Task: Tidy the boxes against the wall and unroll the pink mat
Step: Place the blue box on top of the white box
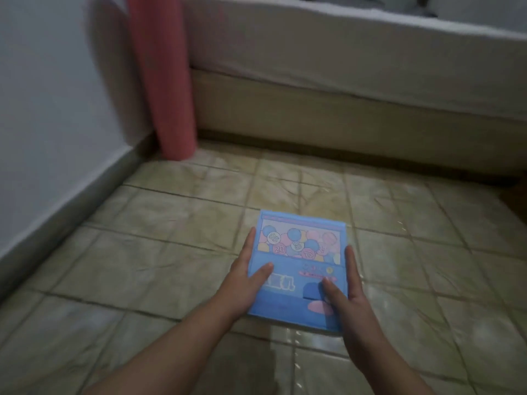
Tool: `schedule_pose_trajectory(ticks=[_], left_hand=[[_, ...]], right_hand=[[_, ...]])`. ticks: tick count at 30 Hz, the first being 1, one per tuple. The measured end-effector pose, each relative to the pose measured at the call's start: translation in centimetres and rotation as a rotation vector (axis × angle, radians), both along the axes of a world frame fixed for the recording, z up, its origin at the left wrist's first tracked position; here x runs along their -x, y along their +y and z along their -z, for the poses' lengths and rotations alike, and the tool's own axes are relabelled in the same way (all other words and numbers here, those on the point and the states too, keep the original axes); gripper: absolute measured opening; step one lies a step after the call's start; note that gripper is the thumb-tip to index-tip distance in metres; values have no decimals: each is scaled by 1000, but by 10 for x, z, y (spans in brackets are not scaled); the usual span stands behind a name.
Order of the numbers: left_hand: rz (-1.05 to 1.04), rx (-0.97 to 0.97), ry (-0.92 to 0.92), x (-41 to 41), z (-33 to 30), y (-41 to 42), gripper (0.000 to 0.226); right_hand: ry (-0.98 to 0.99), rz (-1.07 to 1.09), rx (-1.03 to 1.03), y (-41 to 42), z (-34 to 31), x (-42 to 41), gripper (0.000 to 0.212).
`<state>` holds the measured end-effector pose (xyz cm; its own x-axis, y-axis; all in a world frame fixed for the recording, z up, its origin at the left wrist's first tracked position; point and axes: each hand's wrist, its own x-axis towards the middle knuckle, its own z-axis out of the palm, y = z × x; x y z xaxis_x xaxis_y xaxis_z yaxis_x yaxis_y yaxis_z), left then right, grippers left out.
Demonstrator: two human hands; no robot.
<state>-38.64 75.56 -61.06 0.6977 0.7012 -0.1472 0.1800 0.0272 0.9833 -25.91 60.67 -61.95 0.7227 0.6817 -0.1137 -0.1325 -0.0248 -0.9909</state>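
Blue box, flat and printed like a capsule or ball machine, sits between both hands low over the tiled floor; whether its underside touches the tiles or hangs just above them cannot be told. Its long axis runs away from the person, toward the bed base. The left hand presses its fingers flat along the box's left edge with the thumb laid across the printed face. The right hand mirrors it on the right edge, thumb on top. Both hands clamp the box between them; neither is closed into a fist.

On the lid, balls in blue, pink and cream carry the numbers 05, 20, 08 and 13. A block of white characters lower left is too blurred to read, and no brand can be made out.

The wall with its grey skirting lies to the left of the box and well apart from it, so tidying this box against it looks to call for a carry or slide leftward, the left hand leading on the near side. Only this one box is in view.

The rolled pink mat stands upright in the corner where wall meets bed, beyond and left of the box, not yet unrolled.
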Motion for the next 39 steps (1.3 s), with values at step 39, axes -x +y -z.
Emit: schedule_pose_trajectory(ticks=[39], left_hand=[[-1655,213,-138,567,-25,-189,42]], right_hand=[[174,-1729,224,88,-24,555,61]])
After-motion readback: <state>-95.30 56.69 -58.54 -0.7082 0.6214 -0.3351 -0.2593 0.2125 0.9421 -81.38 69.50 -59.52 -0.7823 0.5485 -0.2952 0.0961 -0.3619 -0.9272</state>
